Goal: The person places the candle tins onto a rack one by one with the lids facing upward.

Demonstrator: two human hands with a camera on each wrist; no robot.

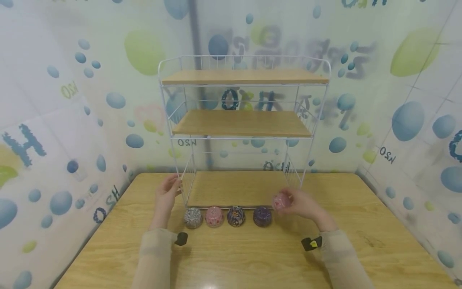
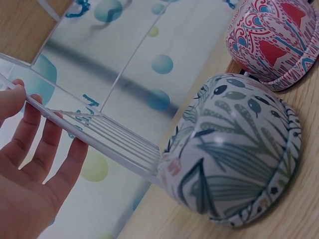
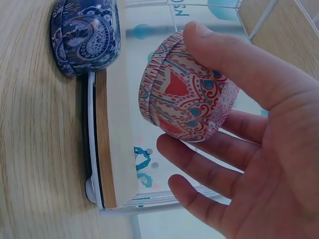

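My right hand [image 1: 301, 202] pinches a small round tin [image 3: 187, 92] with a red, white and blue pattern, thumb on one side and fingers on the other. It is held up at the front right of the bottom shelf. My left hand [image 1: 167, 196] grips the white wire side post of a three-tier rack [image 2: 104, 142] between thumb and fingers. Along the rack's front edge stand a leaf-patterned tin [image 2: 234, 149], a red-patterned tin [image 1: 214, 216], a dark floral tin [image 1: 236, 216] and a dark blue paisley tin [image 3: 87, 37].
The rack has wooden boards: a top shelf [image 1: 245, 76], a middle shelf [image 1: 242, 122] and a bottom shelf [image 1: 234, 188]. It stands at the back of a wooden table [image 1: 238, 257]. A patterned curtain [image 1: 119, 72] hangs behind and on both sides.
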